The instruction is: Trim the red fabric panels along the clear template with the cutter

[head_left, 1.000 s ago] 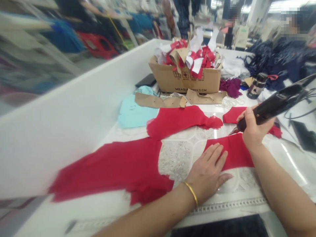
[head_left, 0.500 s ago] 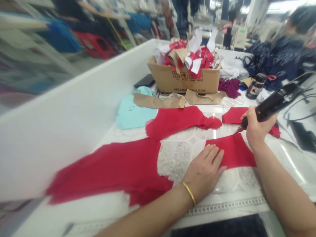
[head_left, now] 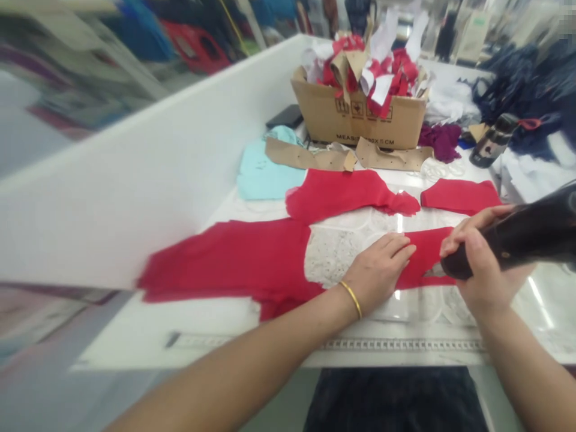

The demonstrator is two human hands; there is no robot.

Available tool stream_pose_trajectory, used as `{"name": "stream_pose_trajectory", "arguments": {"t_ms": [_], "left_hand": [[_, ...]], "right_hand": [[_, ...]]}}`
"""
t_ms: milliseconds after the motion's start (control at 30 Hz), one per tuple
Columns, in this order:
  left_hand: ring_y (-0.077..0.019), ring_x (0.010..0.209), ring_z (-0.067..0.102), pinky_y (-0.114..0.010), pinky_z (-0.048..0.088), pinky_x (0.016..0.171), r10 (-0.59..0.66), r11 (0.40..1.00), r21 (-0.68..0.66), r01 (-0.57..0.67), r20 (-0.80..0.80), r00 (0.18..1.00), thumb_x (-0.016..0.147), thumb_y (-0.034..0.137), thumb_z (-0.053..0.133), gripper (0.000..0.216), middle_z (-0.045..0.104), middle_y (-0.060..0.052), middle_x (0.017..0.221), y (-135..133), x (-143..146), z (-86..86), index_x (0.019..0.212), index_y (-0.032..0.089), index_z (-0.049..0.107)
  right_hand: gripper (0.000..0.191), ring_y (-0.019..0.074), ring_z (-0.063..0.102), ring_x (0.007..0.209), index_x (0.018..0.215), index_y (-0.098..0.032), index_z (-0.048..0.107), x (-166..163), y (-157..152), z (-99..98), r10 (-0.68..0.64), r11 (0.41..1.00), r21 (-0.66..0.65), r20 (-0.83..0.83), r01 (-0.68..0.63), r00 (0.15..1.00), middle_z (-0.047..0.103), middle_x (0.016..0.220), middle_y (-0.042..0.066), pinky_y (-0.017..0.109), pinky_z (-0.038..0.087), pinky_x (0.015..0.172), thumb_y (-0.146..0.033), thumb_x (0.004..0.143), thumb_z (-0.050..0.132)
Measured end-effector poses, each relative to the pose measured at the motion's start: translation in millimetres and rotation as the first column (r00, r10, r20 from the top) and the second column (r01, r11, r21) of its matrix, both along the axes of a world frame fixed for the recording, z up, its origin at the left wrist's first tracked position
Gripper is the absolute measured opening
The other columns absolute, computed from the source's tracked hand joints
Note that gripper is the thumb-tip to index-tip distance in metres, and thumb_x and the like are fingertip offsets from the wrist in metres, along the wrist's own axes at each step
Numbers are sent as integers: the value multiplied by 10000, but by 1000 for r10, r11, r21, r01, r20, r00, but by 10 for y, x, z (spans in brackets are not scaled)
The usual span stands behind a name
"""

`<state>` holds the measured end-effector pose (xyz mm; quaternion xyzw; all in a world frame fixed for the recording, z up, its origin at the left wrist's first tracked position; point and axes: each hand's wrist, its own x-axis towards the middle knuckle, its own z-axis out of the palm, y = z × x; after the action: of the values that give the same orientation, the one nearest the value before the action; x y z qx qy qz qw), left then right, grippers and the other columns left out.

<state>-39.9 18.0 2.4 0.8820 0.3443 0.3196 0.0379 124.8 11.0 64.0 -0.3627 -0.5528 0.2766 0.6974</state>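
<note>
My left hand [head_left: 378,270] lies flat, pinning the red fabric piece [head_left: 427,255]; my right hand [head_left: 481,264] is clenched on the black hot cutter [head_left: 517,243]. I'd keep the cloth taut beside its tip.

White desk [head_left: 216,312] with a raised white wall along its left side. Lying on it: a large red fabric piece [head_left: 234,261] at near left, smaller red pieces [head_left: 342,192] farther back, white lace [head_left: 330,258] at centre, a light-blue cloth [head_left: 263,174], tan paper patterns [head_left: 310,157], a cardboard box [head_left: 360,117] of scraps at far centre, and a dark bottle [head_left: 492,141] at far right.
</note>
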Motion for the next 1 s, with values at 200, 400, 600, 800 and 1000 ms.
{"name": "stream_pose_trajectory", "arguments": {"t_ms": [200, 400, 600, 800, 1000], "left_hand": [[-275, 1310, 595, -503, 520, 1152, -72, 991, -110, 71, -6, 997, 1083, 219, 447, 285, 661, -163, 1316, 68, -27, -82, 1240, 123, 665], [-255, 1298, 592, -509, 484, 1171, -93, 971, -219, 98, 30, 995, 1095, 264, 453, 285, 655, -143, 1320, 75, -6, -73, 1267, 153, 651], [-269, 1291, 606, -520, 476, 1182, -114, 982, -148, 116, 23, 993, 1084, 229, 459, 294, 673, -172, 1301, 79, -3, -88, 1269, 106, 651], [-261, 1309, 625, -494, 551, 1128, -67, 997, -27, 67, -30, 997, 1092, 181, 394, 324, 684, -153, 1322, 44, 0, -61, 1204, 135, 694], [-266, 1290, 651, -523, 556, 1123, -74, 997, 3, 74, -57, 996, 1077, 155, 425, 301, 707, -150, 1297, 37, 12, -95, 1212, 136, 694]], "right_hand": [[110, 162, 644, 614, 1033, -291, 600, -157, -120, -28, 74, 996, 43, 64, -77, 995, 594, 761, -31, 367, 649, 640, -317, 953, 671], [99, 200, 712, 725, 1024, -282, 583, -198, -126, -88, 103, 991, 70, 140, -114, 985, 638, 800, -17, 468, 673, 813, -236, 954, 636], [191, 215, 721, 750, 1097, -304, 585, -205, -147, -110, 81, 994, 65, 97, -87, 992, 623, 790, -28, 482, 670, 822, -221, 938, 652], [271, 165, 645, 607, 1162, -288, 585, -46, -151, -25, 33, 999, -19, 21, -33, 999, 611, 761, -38, 368, 645, 620, -319, 924, 711], [234, 142, 614, 556, 1071, -268, 574, 82, -114, -32, 20, 1000, 10, -43, -20, 999, 614, 709, -58, 310, 603, 550, -277, 902, 735]]}}
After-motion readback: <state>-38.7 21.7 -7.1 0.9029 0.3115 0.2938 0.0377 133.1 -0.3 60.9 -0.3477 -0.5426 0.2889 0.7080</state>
